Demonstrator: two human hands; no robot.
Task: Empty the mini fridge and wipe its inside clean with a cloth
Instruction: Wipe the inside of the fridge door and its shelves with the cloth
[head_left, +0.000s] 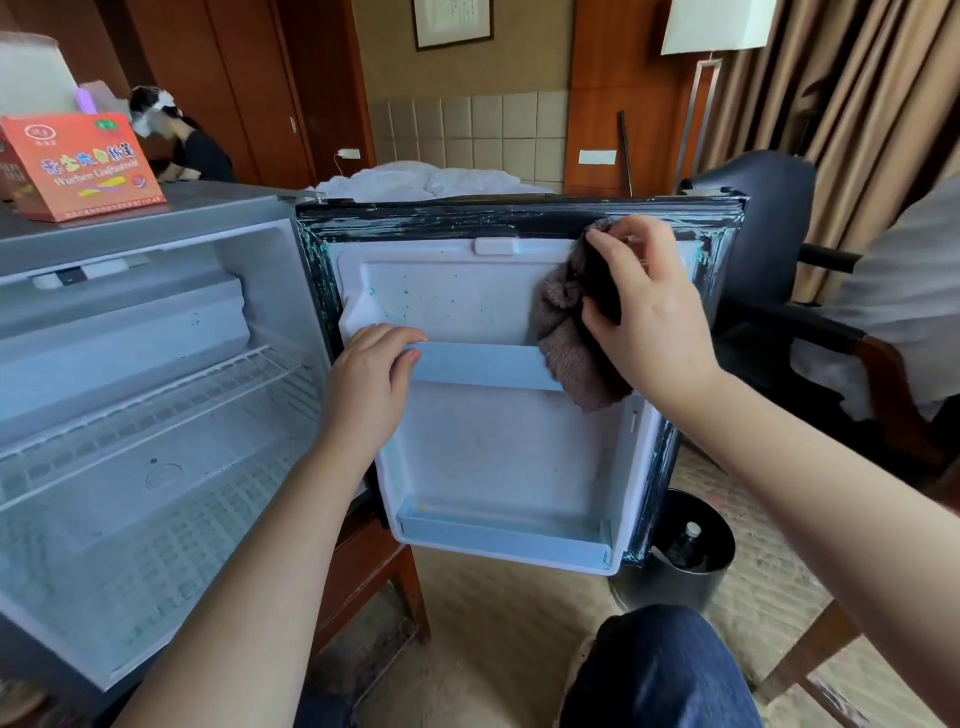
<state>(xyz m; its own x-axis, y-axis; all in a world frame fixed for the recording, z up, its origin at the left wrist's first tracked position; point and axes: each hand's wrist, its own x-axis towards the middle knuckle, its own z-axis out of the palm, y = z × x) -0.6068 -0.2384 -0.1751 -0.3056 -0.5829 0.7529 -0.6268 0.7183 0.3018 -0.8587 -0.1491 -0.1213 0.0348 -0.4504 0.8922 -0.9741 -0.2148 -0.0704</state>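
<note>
The grey mini fridge (156, 223) stands open at the left, its white inside holding only a wire shelf (156, 405). Its door (483, 457) swings out to the right, the inner panel speckled with small green spots. My right hand (644, 306) grips a brown cloth (566, 338) and holds it against the door's upper right corner, near the dark seal. My left hand (369, 379) grips the left end of the door's upper rack (483, 364). A lower door rack (498, 535) holds nothing.
A red carton (83, 166) sits on the fridge top. A dark bin (680, 561) with a bottle inside stands behind the door. A dark chair (769, 244) is at right, a wooden stand (374, 577) is under the fridge, and a person sits at back left.
</note>
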